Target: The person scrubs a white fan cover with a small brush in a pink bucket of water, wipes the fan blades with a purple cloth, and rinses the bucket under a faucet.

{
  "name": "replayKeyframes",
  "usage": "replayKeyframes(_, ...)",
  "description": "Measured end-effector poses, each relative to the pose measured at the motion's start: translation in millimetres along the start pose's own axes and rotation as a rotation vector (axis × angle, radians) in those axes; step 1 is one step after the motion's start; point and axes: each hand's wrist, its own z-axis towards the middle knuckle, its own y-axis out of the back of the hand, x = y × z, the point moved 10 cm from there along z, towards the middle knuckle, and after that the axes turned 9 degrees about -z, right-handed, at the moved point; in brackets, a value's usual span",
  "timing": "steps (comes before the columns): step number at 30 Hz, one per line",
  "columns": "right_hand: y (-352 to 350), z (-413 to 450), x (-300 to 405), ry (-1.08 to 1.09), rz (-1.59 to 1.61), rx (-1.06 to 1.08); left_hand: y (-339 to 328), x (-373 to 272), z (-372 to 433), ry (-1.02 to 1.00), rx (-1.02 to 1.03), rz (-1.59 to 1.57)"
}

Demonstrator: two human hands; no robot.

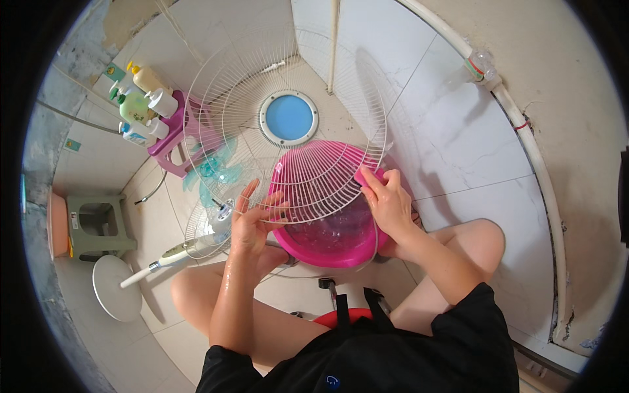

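A round wire fan guard (315, 196) with a blue disc (290, 118) at its centre leans over a pink plastic basin (327, 260) of water. My left hand (250, 221) is at the guard's near left edge, its fingers spread around the rim wires; how firmly it holds them is not plain. At the right side of the guard my right hand (388, 196) grips a pink sponge or cloth (363, 176), pressed against the wires. Left of the basin lies the standing fan's body (196, 247), its motor shaft bare, with a second wire guard (196, 236) behind it.
Pump bottles (135, 105) stand on a pink and purple stool (184, 140) at the upper left. Translucent teal fan blades (211, 169) lie beside it. A green-grey stool (98, 226) and the fan's round white base (115, 288) are at the left. Tiled walls enclose the corner.
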Motion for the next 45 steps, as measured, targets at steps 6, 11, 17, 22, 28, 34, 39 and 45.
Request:
replayKeyframes(6, 33, 45, -77, -0.376, -0.039, -0.112, 2, 4, 2, 0.040, -0.019, 0.067)
replayKeyframes(11, 114, 25, -31, -0.223, 0.155, -0.337, 4, 2, -3, 0.020, -0.092, 0.033)
replayKeyframes(17, 220, 47, 3, -0.175, 0.359, -0.556, 17, -6, -15, 0.079, -0.124, -0.023)
replayKeyframes(22, 234, 98, 18, -0.157, 0.176, -0.502, 18, 2, -15, 0.082, -0.134, -0.185)
replayKeyframes(28, 205, 120, 22, -0.207, 0.472, -0.566, 55, -13, -12, 0.099, -0.236, -0.402)
replayKeyframes(34, -17, 35, -20, -0.365, 0.053, 0.177, 99, -37, -18, 0.015, -0.366, -0.553)
replayKeyframes(39, -158, -100, -65, -0.216, -0.389, 0.563, 151, -37, -17, -0.006, -0.504, -0.678)
replayKeyframes(45, -164, -124, -84, -0.661, 0.201, 0.390, 212, -24, -14, -0.047, -0.701, -0.814)
